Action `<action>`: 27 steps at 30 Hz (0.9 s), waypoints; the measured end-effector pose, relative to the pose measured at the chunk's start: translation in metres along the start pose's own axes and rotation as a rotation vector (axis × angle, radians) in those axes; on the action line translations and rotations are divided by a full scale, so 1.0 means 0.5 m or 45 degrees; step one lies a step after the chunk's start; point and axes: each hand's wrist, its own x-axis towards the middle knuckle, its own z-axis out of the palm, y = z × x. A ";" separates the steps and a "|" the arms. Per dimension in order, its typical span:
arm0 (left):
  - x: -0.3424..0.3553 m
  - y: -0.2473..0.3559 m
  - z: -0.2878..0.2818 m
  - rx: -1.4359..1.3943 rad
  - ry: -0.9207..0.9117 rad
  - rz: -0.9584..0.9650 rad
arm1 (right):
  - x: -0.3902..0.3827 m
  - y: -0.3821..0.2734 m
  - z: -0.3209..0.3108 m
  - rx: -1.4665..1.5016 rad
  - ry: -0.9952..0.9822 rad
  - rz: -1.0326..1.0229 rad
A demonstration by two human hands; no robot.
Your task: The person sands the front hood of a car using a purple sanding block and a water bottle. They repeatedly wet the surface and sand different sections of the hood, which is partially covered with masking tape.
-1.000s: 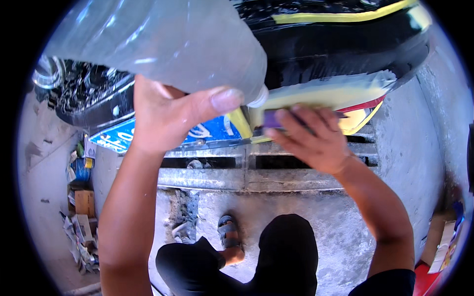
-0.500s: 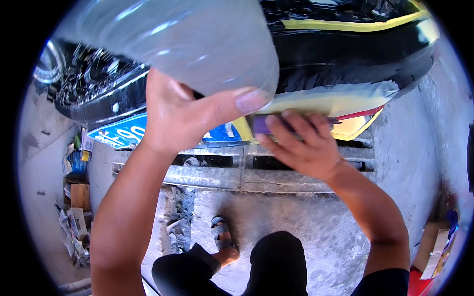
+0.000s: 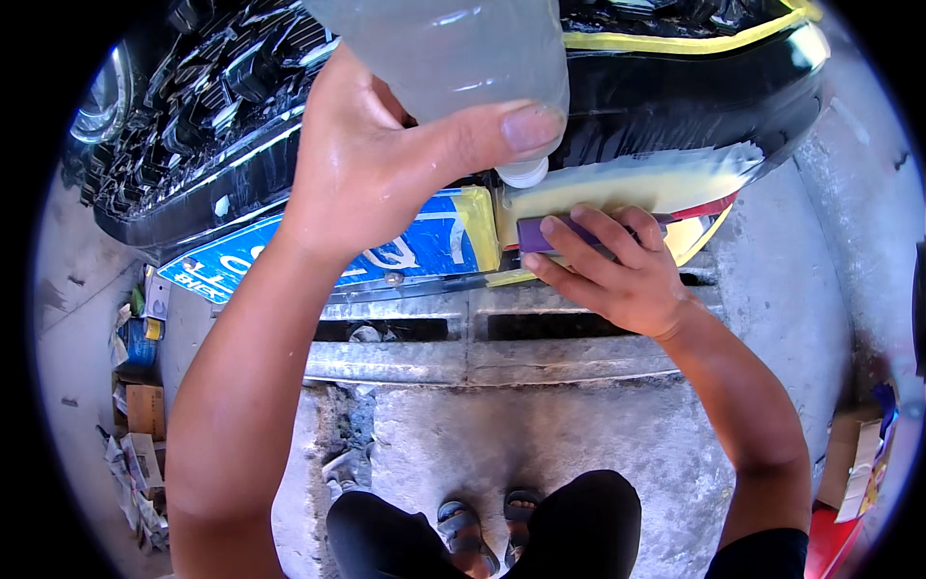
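Note:
My left hand [image 3: 386, 164] is closed round a cloudy, translucent plastic bottle [image 3: 463, 58]. The bottle tilts with its white cap end [image 3: 524, 173] pointing down, just above a pale yellowish filler patch [image 3: 627, 183] on a black car bumper [image 3: 694, 96]. With the fingers of my right hand [image 3: 617, 265] I grip a flat purple sanding block [image 3: 564, 232] against the lower part of that patch. Left of the block, yellow tape [image 3: 479, 230] edges a blue licence plate [image 3: 424, 241], which my left wrist partly covers.
More yellow tape [image 3: 675, 44] runs along the bumper's upper edge. A drain grate [image 3: 405, 359] crosses the concrete floor [image 3: 540, 425] below. Cardboard and papers [image 3: 145, 410] lie at the left wall; boxes [image 3: 849, 454] and a red object [image 3: 830, 540] stand at the right.
The bottle and my left hand have shifted right, and the cap end now shows. My right hand with the sanding block has moved slightly right. Both feet are now visible.

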 end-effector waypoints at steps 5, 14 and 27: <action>0.009 -0.043 -0.018 -0.119 -0.250 0.240 | 0.013 -0.025 0.002 -0.012 0.003 0.038; 0.007 -0.050 -0.017 -0.177 -0.205 0.218 | 0.015 -0.026 0.007 -0.003 0.031 0.023; -0.021 -0.056 -0.039 0.301 0.074 0.101 | -0.009 -0.011 0.007 -0.044 0.023 0.058</action>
